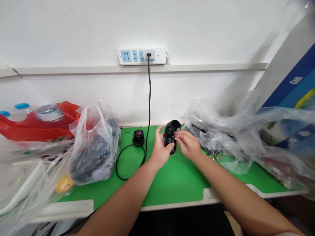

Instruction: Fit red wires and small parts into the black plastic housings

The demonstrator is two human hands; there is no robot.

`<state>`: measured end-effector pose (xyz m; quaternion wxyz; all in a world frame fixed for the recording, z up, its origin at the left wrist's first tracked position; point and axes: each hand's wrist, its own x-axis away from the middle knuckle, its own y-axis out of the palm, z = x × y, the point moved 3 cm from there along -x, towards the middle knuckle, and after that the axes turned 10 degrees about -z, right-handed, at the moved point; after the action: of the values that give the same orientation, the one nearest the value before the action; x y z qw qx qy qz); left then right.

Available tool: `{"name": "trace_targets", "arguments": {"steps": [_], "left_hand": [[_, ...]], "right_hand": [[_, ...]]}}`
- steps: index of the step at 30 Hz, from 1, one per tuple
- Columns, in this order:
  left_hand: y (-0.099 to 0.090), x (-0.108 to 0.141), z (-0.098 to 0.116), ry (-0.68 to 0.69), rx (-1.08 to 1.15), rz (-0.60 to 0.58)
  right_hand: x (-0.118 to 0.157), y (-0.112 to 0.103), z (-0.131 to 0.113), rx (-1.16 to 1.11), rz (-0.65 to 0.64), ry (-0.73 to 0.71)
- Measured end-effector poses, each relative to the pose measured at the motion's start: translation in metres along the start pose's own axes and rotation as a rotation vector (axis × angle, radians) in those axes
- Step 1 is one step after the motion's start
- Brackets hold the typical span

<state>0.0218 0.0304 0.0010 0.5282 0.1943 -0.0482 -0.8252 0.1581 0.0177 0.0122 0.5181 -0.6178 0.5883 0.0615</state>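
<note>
My left hand [161,148] is wrapped round a black, rounded case [169,130] with a raised, hooded lid, holding it above the green table. The thumb lies across its lower front, where a thin orange edge shows. My right hand [186,143] is closed in a pinch at the case's right side, with the fingertips against its opening. Whatever sits between those fingertips is too small to make out. Left of my hands, a smaller black case [138,139] stands open on the table beside a looped black cable [117,165].
A power strip [142,56] on the wall holds a white plug [149,53] with a black cord hanging down. Stuffed plastic bags [94,150] crowd the left. Clear plastic wrapping [236,131] and a large blue-and-white box [291,75] occupy the right. The green table [177,183] has a white front edge.
</note>
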Motion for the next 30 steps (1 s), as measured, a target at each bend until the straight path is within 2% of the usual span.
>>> {"name": "trace_targets", "arguments": {"steps": [6, 13, 22, 30], "left_hand": [[-0.0004, -0.0005, -0.0052, -0.031, -0.036, 0.015], [0.0020, -0.0030, -0.0030, 0.029, -0.119, -0.046], [0.0006, -0.0014, -0.0068, 0.076, -0.199, -0.086], [-0.0004, -0.0012, -0.0072, 0.095, -0.210, -0.093]], "right_hand": [[0.0037, 0.0045, 0.0021, 0.148, -0.121, -0.159], [0.0012, 0.0029, -0.0008, 0.194, -0.091, -0.242], [0.0003, 0.0048, -0.0018, 0.224, -0.104, -0.243], [-0.0011, 0.0039, -0.0069, 0.136, -0.134, -0.222]]}}
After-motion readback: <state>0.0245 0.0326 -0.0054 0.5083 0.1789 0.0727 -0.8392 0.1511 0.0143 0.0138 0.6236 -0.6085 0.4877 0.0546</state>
